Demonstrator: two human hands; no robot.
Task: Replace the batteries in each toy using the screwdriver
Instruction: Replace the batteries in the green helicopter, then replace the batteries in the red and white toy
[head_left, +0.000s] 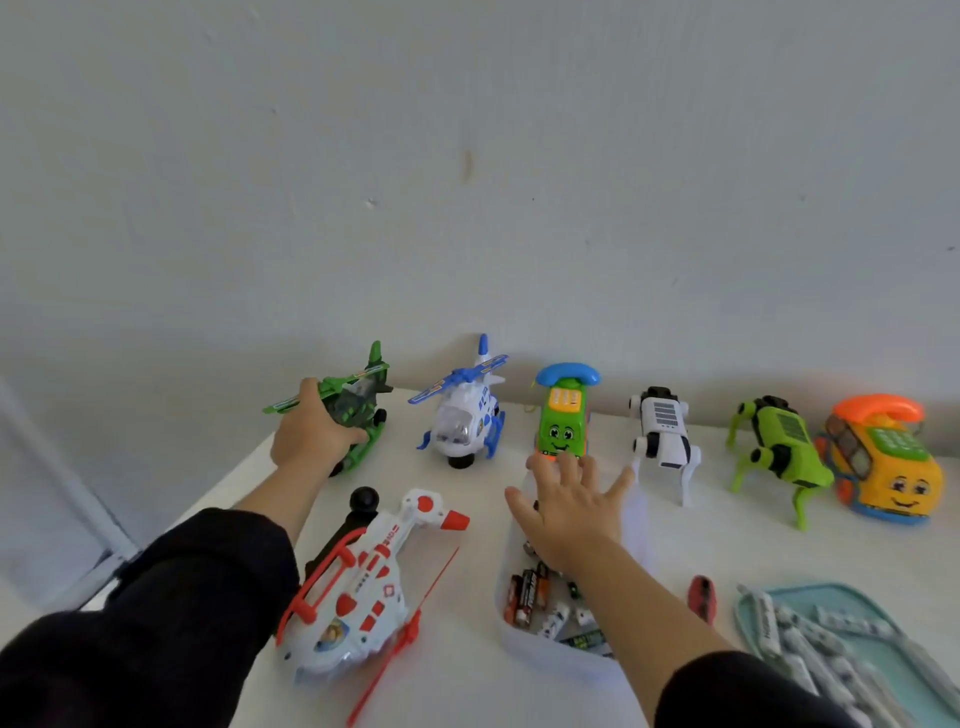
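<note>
Left hand (311, 434) gripping glossy green plastic helicopter (358, 410), right hand (569, 506) spread flat — fingers splayed — above translucent battery tub (550, 649)

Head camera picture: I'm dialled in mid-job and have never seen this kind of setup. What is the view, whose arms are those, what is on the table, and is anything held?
There is no machine here. One wide-angle camera sits on a person's head, looking forward and down, so the two dark-sleeved arms are that person's own.

The left hand grips the green toy helicopter at the back of the white table. The right hand is spread open, holding nothing, above the clear plastic tub of loose batteries.

Along the wall stand a blue-and-white toy helicopter, a green toy phone car, a white robot dog, a green robot dog and an orange-and-yellow toy phone car. Nearer lies a red-and-white toy helicopter on its side, a red-handled tool, probably the screwdriver, and a pale blue tray of white batteries.
</note>
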